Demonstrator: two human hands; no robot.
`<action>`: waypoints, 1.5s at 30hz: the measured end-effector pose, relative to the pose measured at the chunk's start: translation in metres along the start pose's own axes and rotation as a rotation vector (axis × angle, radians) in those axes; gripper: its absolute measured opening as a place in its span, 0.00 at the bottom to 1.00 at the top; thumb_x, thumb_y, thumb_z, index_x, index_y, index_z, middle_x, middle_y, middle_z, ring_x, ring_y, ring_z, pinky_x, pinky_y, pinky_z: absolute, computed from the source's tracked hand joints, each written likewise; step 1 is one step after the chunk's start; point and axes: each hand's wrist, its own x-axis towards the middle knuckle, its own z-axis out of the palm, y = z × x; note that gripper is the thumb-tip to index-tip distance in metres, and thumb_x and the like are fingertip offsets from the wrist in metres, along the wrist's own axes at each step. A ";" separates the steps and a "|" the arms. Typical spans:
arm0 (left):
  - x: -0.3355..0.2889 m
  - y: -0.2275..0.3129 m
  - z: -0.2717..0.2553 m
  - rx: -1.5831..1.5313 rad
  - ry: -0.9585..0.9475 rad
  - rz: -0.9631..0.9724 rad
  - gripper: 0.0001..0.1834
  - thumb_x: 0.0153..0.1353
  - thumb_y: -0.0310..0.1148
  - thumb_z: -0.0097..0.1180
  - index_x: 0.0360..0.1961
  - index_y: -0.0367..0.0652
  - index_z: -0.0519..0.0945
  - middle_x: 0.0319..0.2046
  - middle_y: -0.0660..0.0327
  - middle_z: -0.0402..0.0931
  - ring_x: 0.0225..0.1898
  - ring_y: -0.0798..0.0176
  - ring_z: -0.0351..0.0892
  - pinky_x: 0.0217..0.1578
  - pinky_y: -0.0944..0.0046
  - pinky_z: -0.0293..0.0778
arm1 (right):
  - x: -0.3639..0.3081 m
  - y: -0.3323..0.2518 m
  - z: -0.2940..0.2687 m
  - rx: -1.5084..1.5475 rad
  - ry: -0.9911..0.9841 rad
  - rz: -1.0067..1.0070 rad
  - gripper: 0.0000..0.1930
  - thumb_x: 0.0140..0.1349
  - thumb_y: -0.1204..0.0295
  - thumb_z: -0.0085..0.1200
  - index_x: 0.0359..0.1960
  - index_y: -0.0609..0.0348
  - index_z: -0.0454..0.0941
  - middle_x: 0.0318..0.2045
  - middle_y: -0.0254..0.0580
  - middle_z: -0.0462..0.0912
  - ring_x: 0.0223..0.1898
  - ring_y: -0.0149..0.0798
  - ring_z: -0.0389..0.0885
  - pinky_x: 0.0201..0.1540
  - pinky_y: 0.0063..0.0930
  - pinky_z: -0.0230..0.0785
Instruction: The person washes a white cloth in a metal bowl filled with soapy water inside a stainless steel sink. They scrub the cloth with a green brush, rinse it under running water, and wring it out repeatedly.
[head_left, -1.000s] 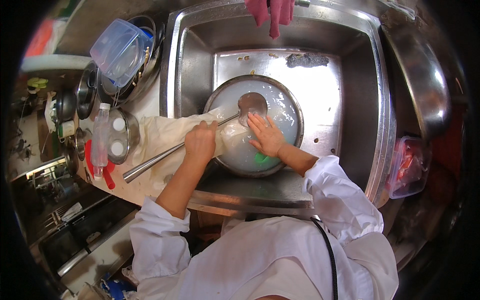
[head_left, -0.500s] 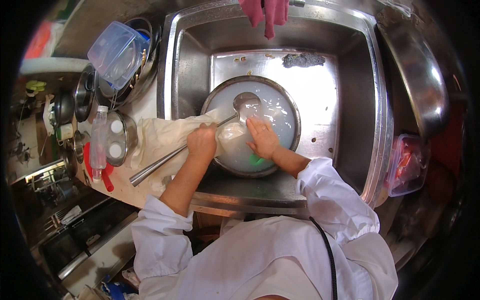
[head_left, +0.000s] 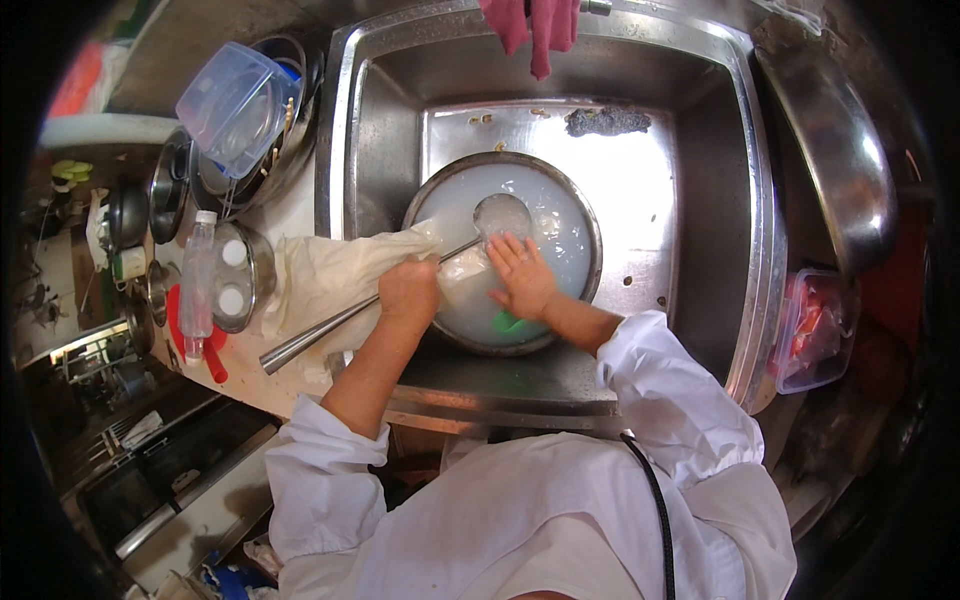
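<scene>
A long-handled metal ladle has its bowl in the cloudy water of a round metal basin, which stands in the sink. My left hand is closed round the ladle's handle. With fingers spread, my right hand lies at the near edge of the ladle bowl, over the water. A cream-white cloth runs from the counter over the basin's left rim, its end partly hidden by my left hand. Something green shows in the water below my right palm.
The steel sink has a grey scouring pad and food scraps on its floor. A pink cloth hangs over its far edge. At left stand a plastic bottle and a clear plastic box; a lidded container is at right.
The ladle bowl has shifted slightly right and nearer, its face turned. My right hand has moved a little with it, fingers more spread. My left hand keeps its grip.
</scene>
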 end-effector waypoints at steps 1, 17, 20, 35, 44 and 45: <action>0.000 0.001 0.000 -0.019 0.024 0.007 0.08 0.48 0.31 0.52 0.30 0.48 0.80 0.20 0.54 0.74 0.22 0.52 0.75 0.21 0.56 0.70 | 0.000 0.001 0.000 -0.083 0.051 0.061 0.37 0.55 0.51 0.44 0.61 0.63 0.49 0.63 0.49 0.48 0.65 0.46 0.44 0.64 0.44 0.33; -0.004 0.010 -0.007 -0.013 -0.088 0.122 0.07 0.49 0.35 0.55 0.30 0.50 0.79 0.19 0.56 0.73 0.21 0.54 0.76 0.20 0.58 0.69 | 0.013 0.028 -0.008 0.026 0.046 -0.058 0.29 0.62 0.53 0.33 0.60 0.57 0.54 0.63 0.39 0.50 0.65 0.45 0.42 0.64 0.45 0.32; -0.004 0.009 -0.010 0.004 -0.101 0.136 0.07 0.50 0.35 0.54 0.31 0.50 0.79 0.20 0.56 0.73 0.21 0.54 0.75 0.20 0.58 0.69 | 0.014 0.032 -0.010 -0.075 0.078 -0.055 0.29 0.62 0.52 0.32 0.60 0.55 0.55 0.63 0.38 0.52 0.65 0.45 0.43 0.64 0.46 0.32; -0.005 0.002 -0.004 0.032 -0.013 0.049 0.08 0.51 0.33 0.52 0.34 0.51 0.78 0.19 0.56 0.72 0.20 0.54 0.75 0.18 0.57 0.69 | 0.009 0.016 -0.009 -0.051 0.113 0.024 0.32 0.60 0.52 0.37 0.61 0.62 0.51 0.63 0.46 0.49 0.65 0.45 0.44 0.64 0.45 0.34; -0.003 0.005 0.001 0.094 0.062 -0.018 0.09 0.50 0.34 0.53 0.34 0.50 0.79 0.19 0.56 0.72 0.20 0.54 0.75 0.18 0.57 0.69 | 0.000 -0.006 0.005 0.020 0.198 0.041 0.34 0.58 0.54 0.42 0.60 0.63 0.50 0.63 0.48 0.49 0.64 0.46 0.45 0.63 0.44 0.37; -0.003 0.005 0.000 0.084 0.063 -0.021 0.09 0.50 0.34 0.53 0.34 0.50 0.79 0.19 0.56 0.72 0.20 0.54 0.75 0.18 0.57 0.69 | 0.000 -0.006 0.006 -0.023 0.232 0.072 0.34 0.57 0.54 0.42 0.60 0.63 0.51 0.63 0.48 0.49 0.64 0.46 0.45 0.63 0.44 0.37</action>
